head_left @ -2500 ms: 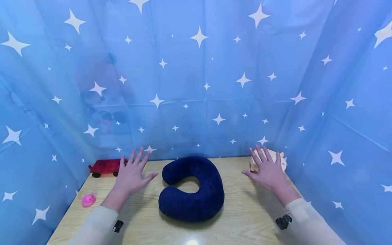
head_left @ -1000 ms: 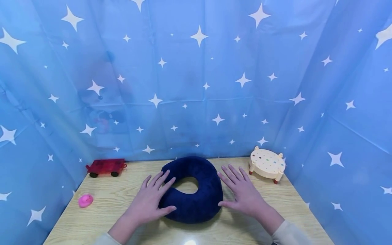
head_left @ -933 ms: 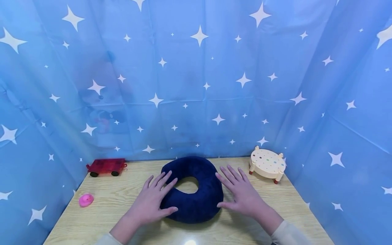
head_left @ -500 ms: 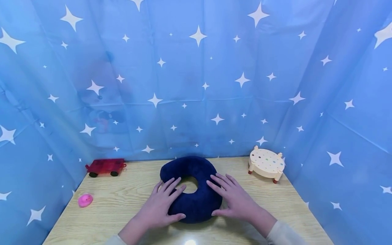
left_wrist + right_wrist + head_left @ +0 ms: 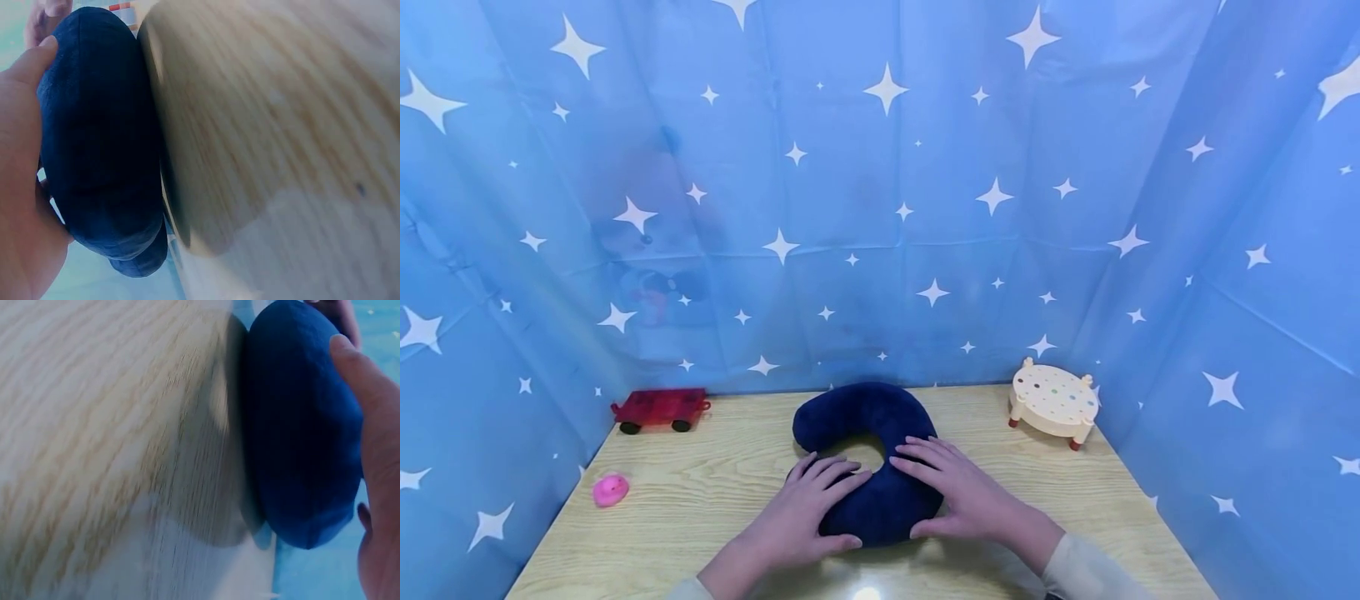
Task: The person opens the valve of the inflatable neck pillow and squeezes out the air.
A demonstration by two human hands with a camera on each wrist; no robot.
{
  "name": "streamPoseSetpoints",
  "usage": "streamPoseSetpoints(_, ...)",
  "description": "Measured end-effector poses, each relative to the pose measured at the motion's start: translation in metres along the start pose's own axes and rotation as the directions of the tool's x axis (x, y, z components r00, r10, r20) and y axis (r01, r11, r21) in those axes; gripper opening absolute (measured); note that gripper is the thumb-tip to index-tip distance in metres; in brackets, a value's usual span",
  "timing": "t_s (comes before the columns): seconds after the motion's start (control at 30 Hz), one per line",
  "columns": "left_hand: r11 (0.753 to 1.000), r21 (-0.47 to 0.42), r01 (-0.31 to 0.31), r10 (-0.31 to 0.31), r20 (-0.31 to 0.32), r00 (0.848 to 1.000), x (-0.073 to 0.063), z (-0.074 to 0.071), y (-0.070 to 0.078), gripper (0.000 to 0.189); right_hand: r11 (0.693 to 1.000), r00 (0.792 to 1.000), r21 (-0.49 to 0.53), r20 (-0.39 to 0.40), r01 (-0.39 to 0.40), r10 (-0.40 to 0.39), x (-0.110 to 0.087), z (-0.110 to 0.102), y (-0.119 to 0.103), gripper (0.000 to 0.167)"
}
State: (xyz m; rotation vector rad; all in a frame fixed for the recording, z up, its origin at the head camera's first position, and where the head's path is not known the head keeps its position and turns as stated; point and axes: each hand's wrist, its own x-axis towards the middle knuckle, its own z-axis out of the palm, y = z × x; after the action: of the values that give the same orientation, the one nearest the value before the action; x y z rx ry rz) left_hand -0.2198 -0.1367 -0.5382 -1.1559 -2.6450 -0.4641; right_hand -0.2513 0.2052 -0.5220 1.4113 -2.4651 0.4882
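A dark navy U-shaped neck pillow (image 5: 872, 408) lies flat on the wooden table, its gap facing left in the head view. My left hand (image 5: 805, 512) rests on its near-left arm, fingers spread toward the centre hole and thumb along the near side. On the right part of the pillow lies my right hand (image 5: 958, 496), its fingers extended over the top and its thumb at the near edge. In the left wrist view the thumb touches the pillow's (image 5: 100, 125) upper side. The right wrist view likewise has the thumb against the plush pillow (image 5: 300, 425).
A red toy cart (image 5: 662, 408) with black wheels stands at the back left, and a small pink rubber toy (image 5: 611, 490) sits nearer the left edge. At the back right is a cream dotted toy stool (image 5: 1054, 396). Blue star-patterned curtains (image 5: 880, 192) enclose the table.
Both hands have come in from the far left and right, over the toy cart and stool, onto the pillow, and moved closer together. The pillow has stayed in place.
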Motion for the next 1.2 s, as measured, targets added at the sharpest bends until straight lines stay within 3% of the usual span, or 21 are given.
streamPoseSetpoints(0.27, 1.0, -0.023, -0.016, 0.016, -0.001, 1.0, 0.0, 0.007, -0.006, 0.079, 0.993, 1.0, 0.113, 0.016, -0.022, 0.02, 0.0, 0.008, 0.005, 0.089)
streamPoseSetpoints(0.47, 0.998, -0.042, -0.036, 0.037, 0.006, 0.999, 0.003, 0.006, -0.01, 0.073, 0.997, 1.0, 0.07, -0.011, 0.015, -0.014, -0.008, 0.017, 0.007, 0.092)
streamPoseSetpoints(0.67, 0.998, -0.062, -0.02, 0.022, 0.03, 0.999, 0.004, 0.0, -0.027, 0.068, 0.998, 0.998, -0.009, -0.041, 0.056, -0.056, -0.007, 0.016, -0.001, 0.093)
streamPoseSetpoints(0.9, 0.98, -0.191, 0.061, -0.046, 0.078, 0.996, 0.004, -0.007, -0.046, 0.073, 0.998, 0.998, 0.012, -0.039, 0.054, -0.054, -0.001, 0.015, -0.009, 0.091)
streamPoseSetpoints(1.0, 0.973, -0.208, 0.095, -0.078, 0.089, 0.993, 0.004, -0.009, -0.052, 0.075, 0.998, 0.997, -0.012, -0.051, 0.054, -0.054, 0.002, 0.018, -0.013, 0.091)
streamPoseSetpoints(1.2, 0.96, -0.243, 0.137, -0.121, 0.079, 0.989, 0.001, -0.012, -0.054, 0.076, 0.998, 0.995, -0.051, -0.096, -0.035, 0.03, 0.006, 0.029, -0.027, 0.086)
